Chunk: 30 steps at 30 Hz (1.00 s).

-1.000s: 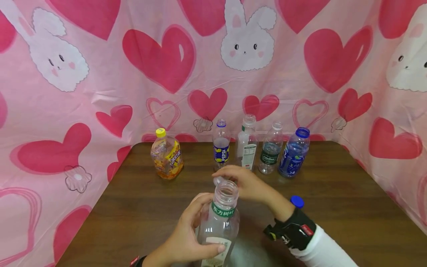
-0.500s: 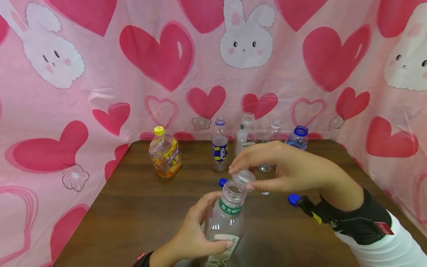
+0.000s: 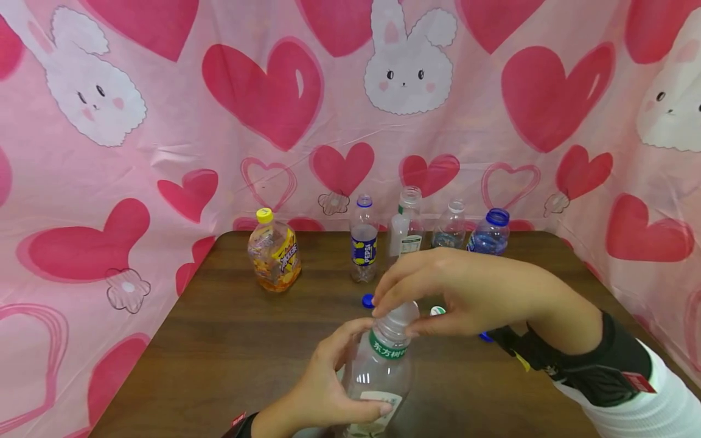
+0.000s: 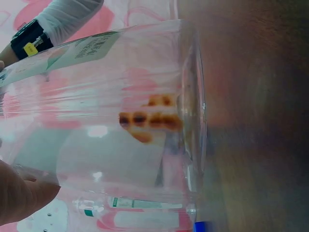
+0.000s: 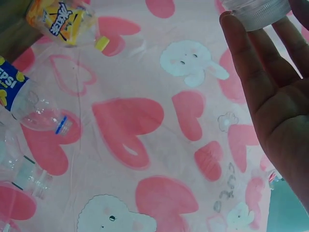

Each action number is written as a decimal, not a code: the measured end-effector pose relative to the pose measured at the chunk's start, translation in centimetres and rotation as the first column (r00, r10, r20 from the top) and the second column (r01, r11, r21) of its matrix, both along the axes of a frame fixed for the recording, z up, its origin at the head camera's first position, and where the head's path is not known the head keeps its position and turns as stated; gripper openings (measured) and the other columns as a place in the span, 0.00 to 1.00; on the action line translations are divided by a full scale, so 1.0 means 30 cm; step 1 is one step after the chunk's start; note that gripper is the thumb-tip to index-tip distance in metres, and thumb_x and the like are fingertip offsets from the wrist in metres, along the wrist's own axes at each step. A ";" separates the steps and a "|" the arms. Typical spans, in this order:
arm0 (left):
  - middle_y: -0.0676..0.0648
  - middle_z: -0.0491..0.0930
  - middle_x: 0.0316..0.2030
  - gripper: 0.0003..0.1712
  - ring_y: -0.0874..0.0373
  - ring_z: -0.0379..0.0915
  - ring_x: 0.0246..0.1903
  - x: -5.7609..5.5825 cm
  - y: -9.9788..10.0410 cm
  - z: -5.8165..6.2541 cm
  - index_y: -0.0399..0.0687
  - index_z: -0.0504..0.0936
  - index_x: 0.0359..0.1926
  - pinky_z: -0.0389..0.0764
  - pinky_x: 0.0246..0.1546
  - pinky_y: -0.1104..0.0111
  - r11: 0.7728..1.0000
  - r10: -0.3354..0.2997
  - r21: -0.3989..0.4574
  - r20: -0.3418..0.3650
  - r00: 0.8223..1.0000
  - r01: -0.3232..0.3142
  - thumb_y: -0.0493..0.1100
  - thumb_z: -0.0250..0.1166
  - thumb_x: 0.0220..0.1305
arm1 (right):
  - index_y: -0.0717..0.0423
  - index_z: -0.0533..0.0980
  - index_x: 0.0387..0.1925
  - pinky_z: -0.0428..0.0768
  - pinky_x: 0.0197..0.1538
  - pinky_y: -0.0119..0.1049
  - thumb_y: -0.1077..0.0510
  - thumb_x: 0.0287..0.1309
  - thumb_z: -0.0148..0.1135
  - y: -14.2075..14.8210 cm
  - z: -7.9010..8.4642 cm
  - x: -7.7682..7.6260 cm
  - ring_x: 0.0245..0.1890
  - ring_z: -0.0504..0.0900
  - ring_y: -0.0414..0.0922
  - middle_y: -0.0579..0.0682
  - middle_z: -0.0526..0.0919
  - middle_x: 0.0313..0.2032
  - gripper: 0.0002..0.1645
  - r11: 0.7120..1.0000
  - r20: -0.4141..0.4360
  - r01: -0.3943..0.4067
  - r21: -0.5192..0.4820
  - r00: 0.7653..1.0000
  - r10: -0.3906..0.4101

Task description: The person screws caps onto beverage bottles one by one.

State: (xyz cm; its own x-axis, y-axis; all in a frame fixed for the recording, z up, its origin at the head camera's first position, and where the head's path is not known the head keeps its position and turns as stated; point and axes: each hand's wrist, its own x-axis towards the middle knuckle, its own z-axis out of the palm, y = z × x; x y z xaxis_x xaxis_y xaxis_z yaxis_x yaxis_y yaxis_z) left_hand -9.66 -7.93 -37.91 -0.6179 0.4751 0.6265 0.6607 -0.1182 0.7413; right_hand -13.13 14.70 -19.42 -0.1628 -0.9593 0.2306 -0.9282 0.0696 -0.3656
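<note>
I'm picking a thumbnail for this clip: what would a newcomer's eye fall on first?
Probably the pink cloth behind the table, printed with big hearts and white rabbits. Next, low in the head view, the clear bottle that the left hand grips, with the right hand holding a clear cap at its mouth. Farther back, at the picture's left, the bright yellow cap on an orange-labelled bottle would likely stand out.

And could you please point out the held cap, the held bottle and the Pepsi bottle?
Held cap (image 3: 404,312): head view, its top.
Held bottle (image 3: 382,372): head view, its clear body.
Pepsi bottle (image 3: 364,251): head view, its label.
</note>
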 end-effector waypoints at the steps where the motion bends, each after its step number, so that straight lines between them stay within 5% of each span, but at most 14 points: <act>1: 0.44 0.79 0.51 0.49 0.52 0.79 0.46 -0.002 0.002 0.001 0.44 0.64 0.64 0.84 0.40 0.60 1.000 0.005 0.002 -0.010 1.000 -0.005 0.36 0.80 0.42 | 0.50 0.79 0.54 0.80 0.52 0.33 0.61 0.56 0.70 0.000 0.001 0.002 0.54 0.77 0.40 0.43 0.79 0.53 0.22 1.000 -0.014 -0.002 -0.001 1.000 0.002; 11: 0.43 0.80 0.50 0.50 0.54 0.80 0.44 -0.010 0.021 0.012 0.44 0.65 0.63 0.84 0.38 0.62 0.996 0.094 0.010 -0.020 0.995 -0.094 0.35 0.82 0.37 | 0.52 0.81 0.48 0.80 0.48 0.31 0.62 0.53 0.72 -0.010 -0.012 0.003 0.47 0.80 0.38 0.43 0.83 0.46 0.19 0.997 -0.145 0.069 -0.024 0.987 -0.072; 16: 0.44 0.80 0.49 0.51 0.55 0.80 0.43 -0.014 0.031 0.013 0.45 0.66 0.63 0.84 0.37 0.62 0.989 0.148 0.011 -0.008 0.989 -0.148 0.35 0.83 0.35 | 0.55 0.83 0.44 0.81 0.42 0.28 0.58 0.55 0.72 -0.023 -0.020 0.009 0.40 0.81 0.35 0.42 0.85 0.41 0.14 0.982 -0.199 0.186 -0.018 0.962 -0.186; 22: 0.44 0.80 0.49 0.52 0.56 0.79 0.42 -0.028 0.039 0.014 0.45 0.68 0.62 0.84 0.34 0.64 0.970 0.242 0.000 -0.082 0.967 -0.242 0.37 0.84 0.33 | 0.55 0.84 0.41 0.78 0.30 0.24 0.55 0.57 0.70 -0.040 -0.024 0.018 0.29 0.77 0.33 0.43 0.84 0.34 0.11 0.954 -0.259 0.295 -0.046 0.919 -0.296; 30: 0.45 0.79 0.51 0.51 0.55 0.79 0.43 -0.036 0.039 0.022 0.47 0.68 0.62 0.84 0.36 0.64 0.974 0.227 -0.009 -0.049 0.973 -0.227 0.37 0.83 0.35 | 0.56 0.83 0.40 0.79 0.33 0.28 0.54 0.55 0.71 -0.045 -0.030 0.011 0.31 0.79 0.35 0.44 0.84 0.33 0.13 0.947 -0.338 0.316 -0.060 0.886 -0.318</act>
